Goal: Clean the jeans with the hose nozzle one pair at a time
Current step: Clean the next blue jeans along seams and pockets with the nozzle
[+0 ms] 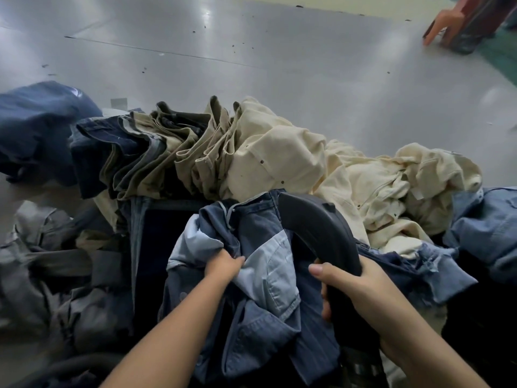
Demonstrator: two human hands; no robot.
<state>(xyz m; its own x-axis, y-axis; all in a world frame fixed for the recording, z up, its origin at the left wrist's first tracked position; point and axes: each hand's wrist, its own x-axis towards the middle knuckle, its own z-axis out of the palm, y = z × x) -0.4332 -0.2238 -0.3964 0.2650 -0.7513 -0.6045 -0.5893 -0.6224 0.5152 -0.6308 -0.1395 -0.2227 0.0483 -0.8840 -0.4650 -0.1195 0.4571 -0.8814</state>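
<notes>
Near the bottom centre of the head view, the left hand (223,266) grips a bunched fold of the blue jeans (251,289), fingers curled into the cloth; the fingertips are buried in the fabric and not visible. Right hand (361,289) is wrapped around the lower shaft of the dark hose nozzle (316,231), thumb across the front, fingers curled behind it. Nozzle arcs up and forward over the jeans; its far end sits against the waistband area, but the opening faces away and cannot be seen. Lower part of the nozzle is hidden by the hand and dark cloth, so its join to any hose is not discernible. Jeans lie crumpled on top of the heap just in front of the person, pale inner lining turned out; legs run off the bottom edge. Behind them: cream garments (321,175) in a loose pile with small dark rivets, to their left a row of folded khaki trousers (173,152), then dark denim (95,152). Grey garments (42,264) at the left edge, more light blue denim (486,228) at the right edge, cut off. What carries the heap is fully covered. Grey floor (251,51) beyond, with scattered dark specks. Orange stool legs (444,26) in the top right corner, blurred and cropped.
</notes>
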